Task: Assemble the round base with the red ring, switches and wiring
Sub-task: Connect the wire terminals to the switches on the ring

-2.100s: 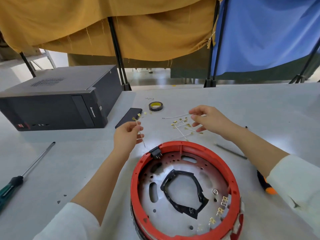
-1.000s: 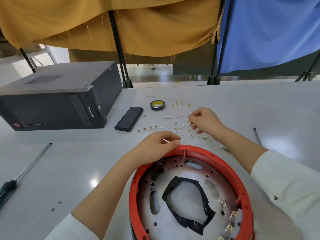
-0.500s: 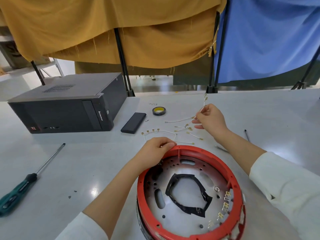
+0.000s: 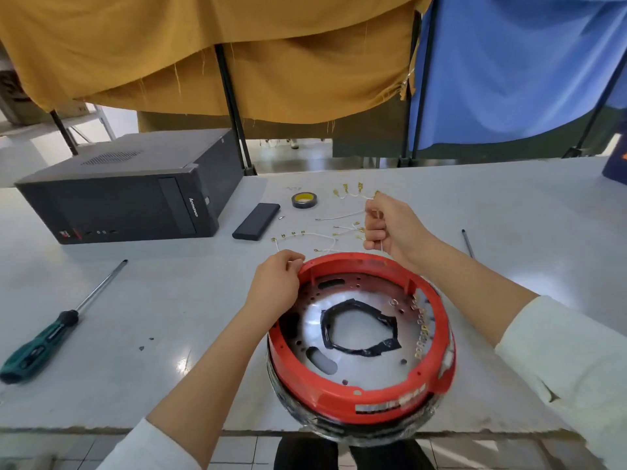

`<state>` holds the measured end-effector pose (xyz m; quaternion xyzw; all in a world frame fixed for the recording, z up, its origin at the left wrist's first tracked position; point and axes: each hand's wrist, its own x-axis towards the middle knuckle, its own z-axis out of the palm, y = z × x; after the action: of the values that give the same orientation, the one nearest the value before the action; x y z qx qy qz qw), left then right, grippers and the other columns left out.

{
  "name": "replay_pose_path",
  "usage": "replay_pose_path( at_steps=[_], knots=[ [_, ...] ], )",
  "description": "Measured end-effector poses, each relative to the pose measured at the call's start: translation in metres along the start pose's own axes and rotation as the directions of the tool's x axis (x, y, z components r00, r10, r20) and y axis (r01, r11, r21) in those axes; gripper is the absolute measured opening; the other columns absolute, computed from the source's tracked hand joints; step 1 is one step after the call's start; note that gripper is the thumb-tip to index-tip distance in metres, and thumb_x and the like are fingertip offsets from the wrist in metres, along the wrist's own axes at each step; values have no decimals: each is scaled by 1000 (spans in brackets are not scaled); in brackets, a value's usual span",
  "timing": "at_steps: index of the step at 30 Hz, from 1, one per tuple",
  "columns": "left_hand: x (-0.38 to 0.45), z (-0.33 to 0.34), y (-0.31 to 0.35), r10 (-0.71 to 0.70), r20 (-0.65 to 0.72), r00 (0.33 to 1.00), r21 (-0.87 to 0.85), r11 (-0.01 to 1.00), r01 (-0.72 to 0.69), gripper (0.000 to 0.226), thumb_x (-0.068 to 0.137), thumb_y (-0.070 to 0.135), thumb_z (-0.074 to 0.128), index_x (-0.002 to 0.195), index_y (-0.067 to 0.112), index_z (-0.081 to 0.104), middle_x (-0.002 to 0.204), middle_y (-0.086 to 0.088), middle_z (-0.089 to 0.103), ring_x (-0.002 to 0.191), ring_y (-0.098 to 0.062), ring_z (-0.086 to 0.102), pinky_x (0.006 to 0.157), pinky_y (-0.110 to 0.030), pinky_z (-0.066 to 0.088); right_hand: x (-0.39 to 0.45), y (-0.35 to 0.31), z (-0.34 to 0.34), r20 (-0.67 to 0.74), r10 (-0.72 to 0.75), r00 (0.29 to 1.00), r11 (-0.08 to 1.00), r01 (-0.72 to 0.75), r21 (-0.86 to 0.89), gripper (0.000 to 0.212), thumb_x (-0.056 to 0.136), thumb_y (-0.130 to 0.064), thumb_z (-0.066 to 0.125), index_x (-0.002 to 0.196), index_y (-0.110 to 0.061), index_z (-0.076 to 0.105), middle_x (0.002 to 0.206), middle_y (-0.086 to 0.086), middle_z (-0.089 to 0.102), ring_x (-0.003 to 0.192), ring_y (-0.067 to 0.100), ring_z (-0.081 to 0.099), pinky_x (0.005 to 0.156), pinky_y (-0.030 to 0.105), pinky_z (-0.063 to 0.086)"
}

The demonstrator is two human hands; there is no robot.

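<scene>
The round base sits at the table's near edge, its red ring (image 4: pixel 342 400) framing a silver plate (image 4: pixel 373 362) with a black taped opening and brass terminals along the right inside. My left hand (image 4: pixel 276 283) rests on the ring's far left rim, pinching a thin white wire that runs up to a row of brass terminals (image 4: pixel 288 236). My right hand (image 4: pixel 390 228) is beyond the ring's far edge, shut on another white wire harness (image 4: pixel 349 193) whose terminals stand up above the fist. More loose wires (image 4: pixel 339 217) lie between the hands.
A black computer case (image 4: pixel 129 191) stands at the back left, with a black phone (image 4: pixel 256 221) and a tape roll (image 4: pixel 303 200) beside it. A green-handled screwdriver (image 4: pixel 37 346) lies at left, a thin tool shaft (image 4: pixel 467 242) at right. Yellow and blue cloths hang behind.
My left hand came from the loose wires to the ring's far left rim with a wire. My right hand lifted a harness off the table and now grips it in a fist.
</scene>
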<state>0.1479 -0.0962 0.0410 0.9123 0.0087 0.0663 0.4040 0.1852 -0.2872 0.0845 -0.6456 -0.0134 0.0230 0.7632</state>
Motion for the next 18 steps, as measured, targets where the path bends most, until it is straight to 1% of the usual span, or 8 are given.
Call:
replay_pose_path(
  at_steps=[3, 6, 8, 10, 12, 14, 16, 18],
  knots=[
    [-13, 0, 0, -42, -42, 998, 30, 999, 43, 37, 98, 7, 38, 134, 11, 47, 122, -13, 61, 109, -29, 56, 85, -30, 41, -13, 5, 2, -5, -31, 999, 999, 31, 7, 24, 96, -28, 41, 78, -14, 45, 47, -6, 26, 41, 9, 24, 43, 25, 33],
    [-22, -4, 1, -77, -8, 997, 216, 973, 77, 53, 92, -2, 35, 143, 10, 30, 126, -19, 54, 112, -34, 53, 81, -31, 37, -20, 8, 3, -44, -53, 998, 997, 56, 57, 27, 99, -29, 40, 79, -13, 48, 47, -5, 27, 42, 10, 27, 47, 27, 37],
    [-24, -12, 6, -110, 14, 994, 429, 899, 94, 47, 96, 8, 35, 143, 14, 31, 132, -17, 46, 115, -37, 50, 82, -34, 37, -24, 10, 2, -79, -57, 995, 998, 59, 22, 27, 99, -27, 41, 79, -12, 52, 47, -4, 32, 42, 11, 32, 47, 26, 42],
    [-18, -21, 11, -92, 55, 994, 557, 829, 46, 41, 100, 28, 35, 139, 16, 38, 136, -13, 45, 121, -35, 48, 92, -38, 39, -28, 13, 1, -116, -63, 991, 998, 60, -31, 28, 99, -26, 42, 79, -12, 55, 49, -3, 37, 42, 10, 37, 47, 25, 44],
    [-6, -23, 18, 57, 180, 982, 507, 850, -143, 45, 99, 41, 40, 138, 19, 43, 141, -7, 47, 127, -28, 46, 102, -37, 37, -32, 16, 0, -125, -65, 990, 997, 59, -52, 29, 99, -23, 43, 77, -10, 57, 50, -2, 40, 40, 9, 38, 46, 24, 44],
    [4, -17, 27, 234, 351, 907, 338, 872, -355, 42, 98, 39, 47, 136, 21, 48, 139, 0, 52, 127, -18, 48, 104, -28, 34, -36, 18, 0, -114, -69, 991, 996, 62, -67, 31, 100, -21, 43, 76, -8, 58, 52, 1, 41, 41, 11, 38, 45, 25, 42],
    [10, -7, 32, 299, 443, 845, 252, 863, -437, 34, 99, 32, 49, 130, 22, 54, 130, 1, 59, 118, -15, 54, 97, -23, 36, -38, 19, 1, -99, -68, 993, 996, 61, -71, 32, 100, -19, 42, 77, -7, 58, 55, 3, 41, 44, 13, 37, 47, 27, 40],
    [14, 1, 32, 320, 431, 843, 296, 833, -468, 27, 98, 23, 50, 123, 21, 61, 122, -1, 64, 114, -18, 54, 89, -22, 35, -39, 17, -1, -78, -69, 995, 994, 62, -89, 32, 101, -19, 41, 81, -5, 62, 58, 4, 44, 46, 13, 39, 48, 28, 43]
  ],
)
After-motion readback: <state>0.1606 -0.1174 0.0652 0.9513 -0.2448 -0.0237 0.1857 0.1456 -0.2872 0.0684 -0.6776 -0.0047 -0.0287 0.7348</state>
